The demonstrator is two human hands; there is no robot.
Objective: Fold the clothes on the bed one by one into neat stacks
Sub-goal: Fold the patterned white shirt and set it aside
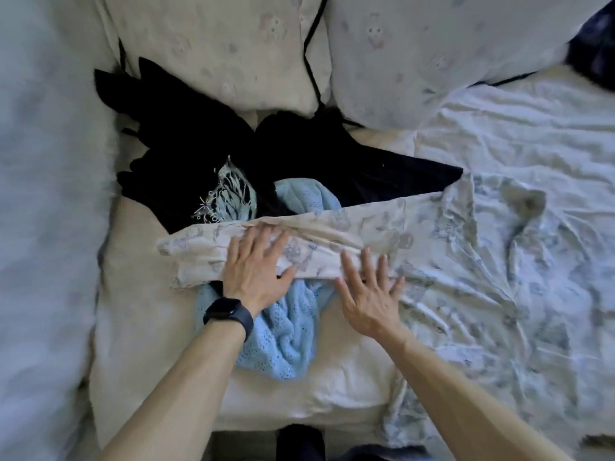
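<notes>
Both hands flat, fingers spread, no grip on anything; left hand [258,266] and right hand [367,289] press on the printed cream garment [332,237], which lies as a long band across the bed [139,294], I'd say to smooth the fold; it overlaps the blue knit [283,331] and black clothes [186,154], unfolded, waiting behind.

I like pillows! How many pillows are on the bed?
2. One pillow lies at the top, left of middle, above the dark clothes. The other pillow lies beside it on the right. More could be outside the picture.
</notes>
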